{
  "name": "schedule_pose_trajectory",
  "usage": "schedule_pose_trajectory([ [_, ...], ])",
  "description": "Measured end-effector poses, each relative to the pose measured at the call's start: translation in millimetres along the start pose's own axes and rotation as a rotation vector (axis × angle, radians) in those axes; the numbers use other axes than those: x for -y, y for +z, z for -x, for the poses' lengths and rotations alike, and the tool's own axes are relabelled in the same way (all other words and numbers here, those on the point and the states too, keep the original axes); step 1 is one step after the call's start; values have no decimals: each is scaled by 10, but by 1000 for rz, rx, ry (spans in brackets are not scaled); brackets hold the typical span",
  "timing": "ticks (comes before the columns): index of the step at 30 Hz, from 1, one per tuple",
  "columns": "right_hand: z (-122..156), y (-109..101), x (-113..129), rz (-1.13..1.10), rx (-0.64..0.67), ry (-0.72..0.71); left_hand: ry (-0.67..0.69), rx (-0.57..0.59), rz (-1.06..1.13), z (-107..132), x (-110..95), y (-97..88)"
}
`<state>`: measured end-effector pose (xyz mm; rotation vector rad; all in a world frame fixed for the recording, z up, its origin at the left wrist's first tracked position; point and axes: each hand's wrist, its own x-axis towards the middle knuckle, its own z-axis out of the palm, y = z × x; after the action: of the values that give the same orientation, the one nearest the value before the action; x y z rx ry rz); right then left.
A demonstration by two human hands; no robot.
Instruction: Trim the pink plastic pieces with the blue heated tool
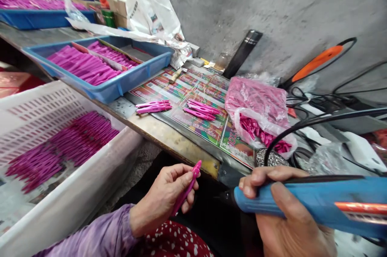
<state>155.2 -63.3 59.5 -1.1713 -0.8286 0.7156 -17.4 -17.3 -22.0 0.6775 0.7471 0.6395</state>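
My right hand (290, 220) is gripping the blue soldering iron (317, 202), fingers closed right round it. My left hand (163, 198) is pinching a pink clip (190, 184) in curled fingers, just below the bench's (169, 136) near edge. Further out, loose clips (202, 109) are lying mid-bench, and the blue tray (121, 85) is sitting towards its far-left corner.

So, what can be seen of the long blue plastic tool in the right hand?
The long blue plastic tool has a smooth handle, an orange strip along its side and a dark narrow tip at its left end. It lies nearly level, lower than the table edge. The right hand grips it, thumb along the side, fingers over the top. The tip points toward, but does not touch, the left hand holding a thin pink plastic clip. Its rear end leaves the picture.
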Motion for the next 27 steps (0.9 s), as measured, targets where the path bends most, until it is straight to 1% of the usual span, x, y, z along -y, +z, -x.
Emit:
schedule_pose_trajectory([
  [3,-16,-60,17,45,-2,-91,18,4,-20,-17,51,-32],
  [7,-119,-117,131,88,-5,-222,41,-13,-46,-61,104,-81],
  [9,-194,-109,192,85,-4,-266,41,-35,-52,-85,84,-86],
  [12,-312,-84,217,34,-37,-279,48,-48,-45,-114,16,-74],
  [16,-471,-60,119,-52,-136,-303,51,-34,-70,-126,-74,-46],
  [20,-666,-3,1,-95,-234,-340,43,-68,-107,-119,-148,-6],
  [24,-852,98,-87,-137,-274,-325,38,-71,-139,-133,-201,21],
  [27,-934,169,-147,-143,-280,-325,28,-75,-165,-147,-213,16],
])
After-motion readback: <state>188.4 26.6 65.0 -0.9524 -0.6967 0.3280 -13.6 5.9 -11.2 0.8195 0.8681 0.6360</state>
